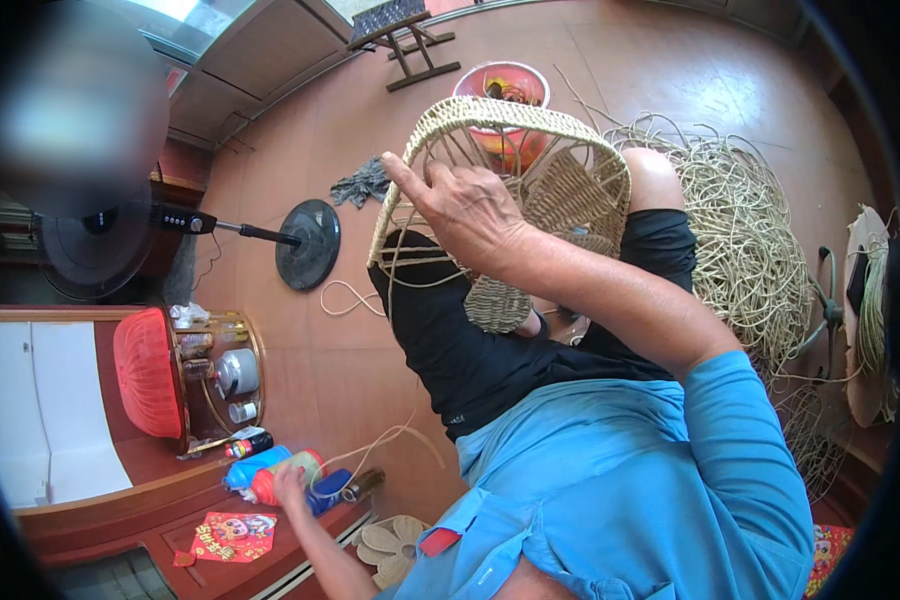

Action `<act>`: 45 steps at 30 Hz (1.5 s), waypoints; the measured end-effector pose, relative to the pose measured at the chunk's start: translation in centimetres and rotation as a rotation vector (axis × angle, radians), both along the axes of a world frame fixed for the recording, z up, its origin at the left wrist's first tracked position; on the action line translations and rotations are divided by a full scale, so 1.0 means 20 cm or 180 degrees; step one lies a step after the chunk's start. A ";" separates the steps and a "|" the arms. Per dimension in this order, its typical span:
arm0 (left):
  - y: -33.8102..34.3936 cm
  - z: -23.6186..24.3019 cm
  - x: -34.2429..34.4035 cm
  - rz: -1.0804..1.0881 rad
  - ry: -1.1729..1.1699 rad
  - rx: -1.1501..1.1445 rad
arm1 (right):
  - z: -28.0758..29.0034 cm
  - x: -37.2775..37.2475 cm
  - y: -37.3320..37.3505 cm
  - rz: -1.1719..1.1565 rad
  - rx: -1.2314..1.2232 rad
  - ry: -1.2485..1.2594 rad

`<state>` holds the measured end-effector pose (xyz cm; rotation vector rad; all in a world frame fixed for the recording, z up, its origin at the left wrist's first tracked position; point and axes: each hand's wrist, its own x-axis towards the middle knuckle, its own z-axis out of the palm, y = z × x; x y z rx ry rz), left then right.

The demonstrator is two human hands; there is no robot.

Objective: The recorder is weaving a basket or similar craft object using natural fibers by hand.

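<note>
A half-woven straw-rope basket [580, 190] with a thick braided rim rests across my knees, its open frame showing bars and woven panels. My right hand [470, 212] is on its left side, index finger or thumb stretched along the rim and the other fingers curled round the frame; their tips are partly hidden. Far off to the lower left, my left hand [290, 488] is closed round a red and green container [305, 468] on the red cabinet top. Beside it are a blue bag [255, 466] and a dark blue can [328, 492].
A big heap of straw rope [755, 240] lies on the floor to my right. Beyond the basket stands a pink bucket [525, 80] near a wooden stool [405, 48]. A standing fan [308, 245] and a grey rag [360, 183] are at left. Shelves hold a kettle [237, 372].
</note>
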<state>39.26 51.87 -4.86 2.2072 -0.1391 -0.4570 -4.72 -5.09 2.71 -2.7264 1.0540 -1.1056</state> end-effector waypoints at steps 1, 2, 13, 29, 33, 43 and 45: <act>-0.20 -0.06 -0.09 -0.0387 -0.0118 -0.0142 | 0.01 0.00 0.00 0.0006 -0.0029 0.0000; -0.40 -0.12 -0.18 -0.0767 -0.0230 -0.0286 | 0.02 0.00 0.01 -0.0007 0.0128 0.0042; -2.05 0.40 -1.57 -0.2620 -0.1128 -0.1495 | 0.03 -0.12 0.04 0.0979 0.2426 -0.2022; -2.58 0.41 -1.76 -0.3476 -0.3294 -0.1502 | 0.12 -0.62 -0.17 0.0983 0.2797 -0.2075; -2.63 0.40 -1.79 -0.3238 -0.3015 -0.1603 | 0.21 -0.53 -0.12 0.1233 0.2584 -0.2601; -2.60 0.38 -1.87 -0.3151 -0.3429 -0.1399 | 0.03 -0.48 -0.05 0.0509 0.1215 -0.1070; -2.59 0.41 -1.88 -0.3208 -0.3077 -0.1386 | 0.04 -0.43 -0.08 0.0449 0.1477 -0.0845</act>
